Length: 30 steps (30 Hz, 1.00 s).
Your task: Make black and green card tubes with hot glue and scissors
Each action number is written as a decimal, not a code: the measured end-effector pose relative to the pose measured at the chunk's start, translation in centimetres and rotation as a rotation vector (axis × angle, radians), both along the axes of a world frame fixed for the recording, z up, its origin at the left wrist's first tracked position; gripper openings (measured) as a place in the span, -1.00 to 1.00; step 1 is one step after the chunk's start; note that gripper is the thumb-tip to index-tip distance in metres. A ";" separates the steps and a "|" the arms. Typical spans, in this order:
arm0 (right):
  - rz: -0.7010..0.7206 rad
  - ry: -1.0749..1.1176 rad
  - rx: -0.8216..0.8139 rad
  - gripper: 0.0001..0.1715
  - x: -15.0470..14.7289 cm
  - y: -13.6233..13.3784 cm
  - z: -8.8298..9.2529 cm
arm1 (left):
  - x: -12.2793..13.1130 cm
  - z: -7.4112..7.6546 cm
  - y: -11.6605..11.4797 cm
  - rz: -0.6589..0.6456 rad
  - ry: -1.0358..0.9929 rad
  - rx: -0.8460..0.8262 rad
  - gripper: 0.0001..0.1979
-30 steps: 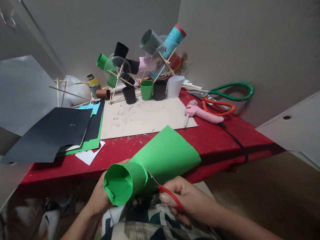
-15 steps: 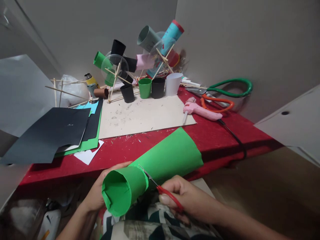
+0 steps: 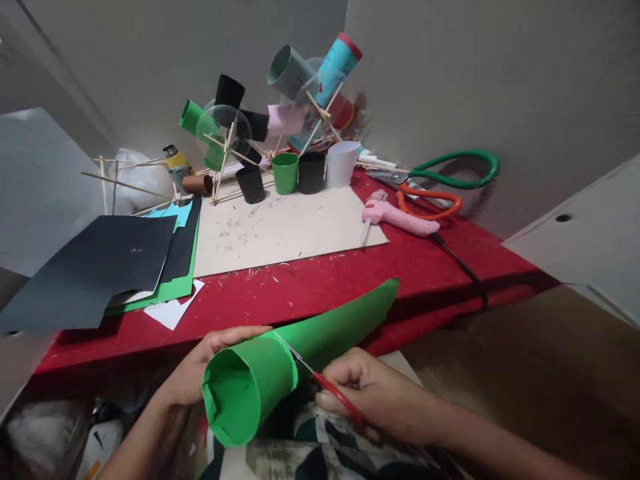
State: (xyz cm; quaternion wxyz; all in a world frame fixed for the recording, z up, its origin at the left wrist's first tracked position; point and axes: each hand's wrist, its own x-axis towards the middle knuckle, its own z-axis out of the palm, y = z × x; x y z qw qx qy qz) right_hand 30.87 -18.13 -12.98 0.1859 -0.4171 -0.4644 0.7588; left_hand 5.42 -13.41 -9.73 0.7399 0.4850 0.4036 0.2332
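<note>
My left hand (image 3: 210,360) grips a rolled green paper tube (image 3: 273,377) from behind, its round opening facing me. Part of those fingers is hidden by the tube. A long flap of the same green paper (image 3: 340,320) stretches from the tube toward the right. In my right hand (image 3: 357,390) is a pair of scissors (image 3: 323,380) with red handles. The scissor blades lie at the cut edge where tube and flap join, their tips near my left fingertips.
The red table (image 3: 300,293) carries a beige board (image 3: 280,230) with small paper cups (image 3: 285,173) and a stick-and-disc wheel (image 3: 225,137). A pink glue gun (image 3: 400,217) and large scissors (image 3: 455,170) lie right. Stacked paper sheets (image 3: 100,260) overhang at left.
The green flap has tipped, so its broad face now looks narrower and its far end droops lower. Both hands stay nearly in place. The whole view has shifted slightly.
</note>
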 end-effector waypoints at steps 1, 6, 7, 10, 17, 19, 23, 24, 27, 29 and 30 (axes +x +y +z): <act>0.006 -0.004 -0.001 -0.27 0.0 0.0 0.1 | 0.0 0.0 0.1 -0.006 -0.014 -0.011 -0.50; 0.068 -0.015 0.060 -0.32 -0.1 0.2 0.4 | 0.2 0.1 0.5 -0.111 -0.050 -0.046 -0.48; 0.072 -0.019 0.068 -0.33 -0.1 0.3 0.4 | 0.2 0.1 0.6 -0.135 -0.046 -0.048 -0.47; 0.079 -0.040 0.080 -0.35 0.0 0.3 0.3 | 0.1 0.0 0.8 -0.163 -0.033 -0.045 -0.48; -0.097 -0.098 0.469 -0.34 1.0 0.1 0.2 | 0.1 -1.5 0.7 -0.122 -0.052 -0.090 -0.54; -0.257 -0.178 0.803 -0.41 1.9 0.3 0.6 | 0.4 -2.4 0.3 -0.084 -0.065 -0.129 -0.58; -0.489 -0.364 1.340 -0.75 4.3 1.2 1.6 | 1.2 -4.0 -0.5 -0.059 -0.101 -0.165 -0.61; -0.527 -0.413 1.426 -0.83 4.9 1.5 1.6 | 1.4 -4.3 -0.6 -0.068 -0.097 -0.154 -0.61; -0.559 -0.597 1.624 -0.83 6.1 2.4 1.1 | 1.9 -5.3 -0.9 -0.104 -0.072 -0.104 -0.61; -0.531 -0.672 1.723 -0.81 6.4 2.7 0.4 | 2.1 -6.1 -1.1 -0.131 -0.077 -0.083 -0.60; -0.520 -0.668 1.759 -0.82 6.4 2.6 -0.1 | 2.2 -6.7 -1.2 -0.140 -0.084 -0.088 -0.59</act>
